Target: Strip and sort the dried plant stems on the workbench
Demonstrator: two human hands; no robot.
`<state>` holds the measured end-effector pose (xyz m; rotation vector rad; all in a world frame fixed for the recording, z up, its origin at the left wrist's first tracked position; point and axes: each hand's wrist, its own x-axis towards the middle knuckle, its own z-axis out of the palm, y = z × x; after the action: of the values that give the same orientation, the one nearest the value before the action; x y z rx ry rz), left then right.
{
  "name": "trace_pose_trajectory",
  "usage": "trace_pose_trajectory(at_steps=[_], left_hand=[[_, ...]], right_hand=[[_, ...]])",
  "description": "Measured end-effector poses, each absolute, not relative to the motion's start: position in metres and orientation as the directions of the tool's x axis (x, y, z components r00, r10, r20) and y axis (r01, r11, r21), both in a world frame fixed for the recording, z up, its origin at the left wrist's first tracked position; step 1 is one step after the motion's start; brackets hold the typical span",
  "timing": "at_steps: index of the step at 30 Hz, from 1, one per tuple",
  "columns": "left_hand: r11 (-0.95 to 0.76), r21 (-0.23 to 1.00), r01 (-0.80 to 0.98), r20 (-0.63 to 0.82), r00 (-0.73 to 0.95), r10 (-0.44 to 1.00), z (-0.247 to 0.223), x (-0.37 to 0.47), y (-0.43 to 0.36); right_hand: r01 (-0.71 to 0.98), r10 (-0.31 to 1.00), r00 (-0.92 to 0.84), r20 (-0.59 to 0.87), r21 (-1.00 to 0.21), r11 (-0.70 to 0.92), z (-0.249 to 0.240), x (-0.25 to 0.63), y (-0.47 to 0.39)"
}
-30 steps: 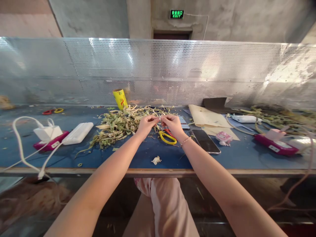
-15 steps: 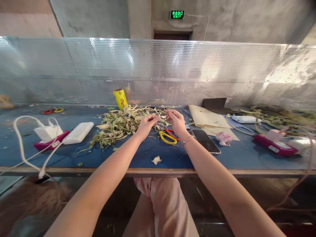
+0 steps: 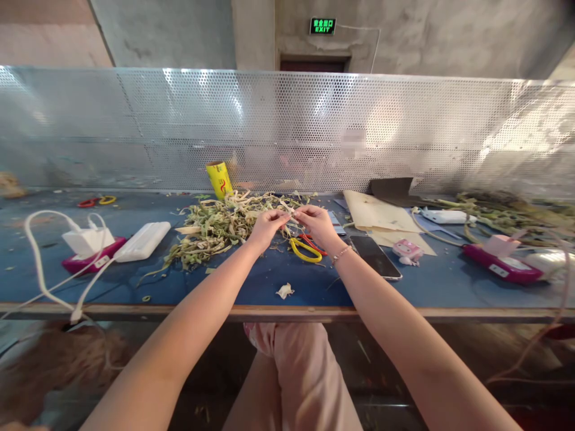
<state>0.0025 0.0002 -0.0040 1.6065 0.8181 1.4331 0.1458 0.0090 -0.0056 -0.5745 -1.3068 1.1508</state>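
Observation:
My left hand (image 3: pixel 268 227) and my right hand (image 3: pixel 318 224) meet over the table, their fingertips pinched together. Between them is a small pale strip of dried plant (image 3: pixel 291 211), partly hidden by the fingers. A heap of dried greenish plant stems (image 3: pixel 215 226) lies behind and left of my left hand. Just below my hands rest scissors with yellow handles (image 3: pixel 306 251) and a second, red-handled pair (image 3: pixel 311 240), whose blades I cannot see. A crumpled whitish scrap (image 3: pixel 284 291) sits near the table's front edge.
A yellow tube (image 3: pixel 219 179) stands behind the heap. Left are a white power bank (image 3: pixel 142 241) and a magenta power strip (image 3: pixel 93 257) with cables. Right are a phone (image 3: pixel 375 257), a pink toy-like case (image 3: pixel 407 251), brown paper (image 3: pixel 381 212) and another magenta strip (image 3: pixel 501 263). A perforated metal screen (image 3: pixel 287 131) closes the back.
My right hand has moved slightly left and down, so the fingertips of both hands are now closer together. The things on the table have stayed where they were.

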Motion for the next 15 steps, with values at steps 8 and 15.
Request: trace_pose_trajectory(at_steps=[8,15], left_hand=[[-0.510,0.844,0.165,0.470,0.228,0.853,-0.0038,0.0010,-0.0029],[-0.479,0.857,0.188,0.431,0.245,0.868,-0.0003,0.0011,-0.0069]], right_hand=[[-0.355,0.907,-0.220,0.358,-0.896,0.267,-0.0007,0.1463,0.0026],[-0.357,0.897,-0.254,0.363,-0.896,0.262,-0.0031,0.1457,0.0011]])
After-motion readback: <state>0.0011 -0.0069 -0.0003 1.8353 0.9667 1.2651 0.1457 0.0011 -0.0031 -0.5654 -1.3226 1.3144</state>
